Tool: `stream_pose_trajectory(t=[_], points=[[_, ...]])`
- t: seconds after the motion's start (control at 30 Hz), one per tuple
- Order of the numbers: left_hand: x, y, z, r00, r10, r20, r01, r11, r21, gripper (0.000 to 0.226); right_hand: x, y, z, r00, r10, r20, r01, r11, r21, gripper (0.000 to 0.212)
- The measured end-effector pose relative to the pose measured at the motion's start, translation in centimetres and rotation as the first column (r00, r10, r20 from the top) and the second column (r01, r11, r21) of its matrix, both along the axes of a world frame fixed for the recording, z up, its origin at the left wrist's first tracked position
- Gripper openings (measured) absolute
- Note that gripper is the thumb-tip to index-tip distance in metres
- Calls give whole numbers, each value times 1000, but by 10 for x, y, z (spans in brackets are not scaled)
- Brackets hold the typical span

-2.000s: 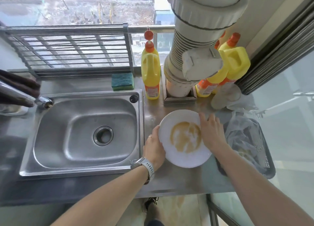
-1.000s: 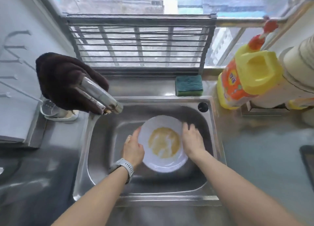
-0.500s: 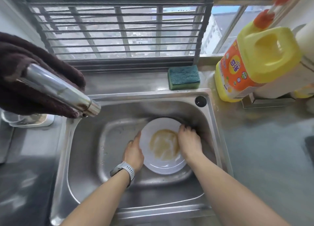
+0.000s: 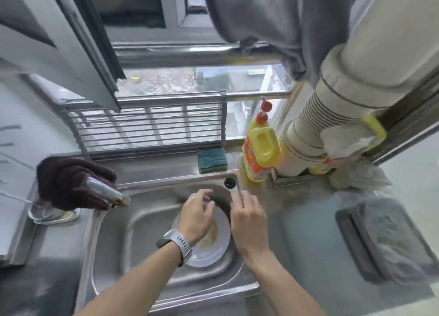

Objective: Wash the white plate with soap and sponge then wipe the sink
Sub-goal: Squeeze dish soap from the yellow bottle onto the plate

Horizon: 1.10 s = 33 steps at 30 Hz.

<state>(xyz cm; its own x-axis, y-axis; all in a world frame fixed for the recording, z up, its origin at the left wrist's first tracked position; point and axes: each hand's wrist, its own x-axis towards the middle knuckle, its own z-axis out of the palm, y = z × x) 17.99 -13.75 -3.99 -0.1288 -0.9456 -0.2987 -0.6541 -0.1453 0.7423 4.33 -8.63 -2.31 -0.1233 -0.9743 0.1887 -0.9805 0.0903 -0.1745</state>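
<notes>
White plate (image 4: pixel 213 246) lay flat in the basin of the sink (image 4: pixel 133 232), directly beneath both hands, with a brown greasy smear across its well. Left hand (image 4: pixel 196 217) hovered over the plate's upper-left part, fingers loosely bent and holding nothing; motion blur made it unclear whether the fingertips touched the rim. Right hand (image 4: pixel 247 218) sat over the plate's right edge, fingers extended forward towards the sink's back corner, also holding nothing that could be seen. Sponge (image 4: pixel 212 160) rested on the ledge ahead of the hands, just beyond the basin rim; yellow soap bottle (image 4: pixel 260 153) stood just right of it, ahead of the right hand. Faucet spout (image 4: pixel 107 193), draped with a dark cloth (image 4: pixel 64 180), reached in from the left of the left hand; no water seen running. Judgement: plate likely rigid, light enough for one hand, breakable against the steel, and slick once wet or soapy given the grease. Best purchase probably at the rim, thumb on top and fingers beneath, kept low in the basin.
</notes>
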Motion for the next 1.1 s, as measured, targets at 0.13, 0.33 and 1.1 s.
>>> stream_pose_trajectory(t=[0.13,0.33,1.1], points=[[-66,-24,86,986,-14,-168,-1,996,-85,22,-43,-28,78,990,-106,94,127,958,-257,7],[-135,-57,142,952,89,-294,-87,996,20,27,-83,-76,127,923,-209,324,257,960,-111,22],[99,22,148,998,-57,-19,60,977,205,27,62,6,90,318,-223,922,60,975,215,13]])
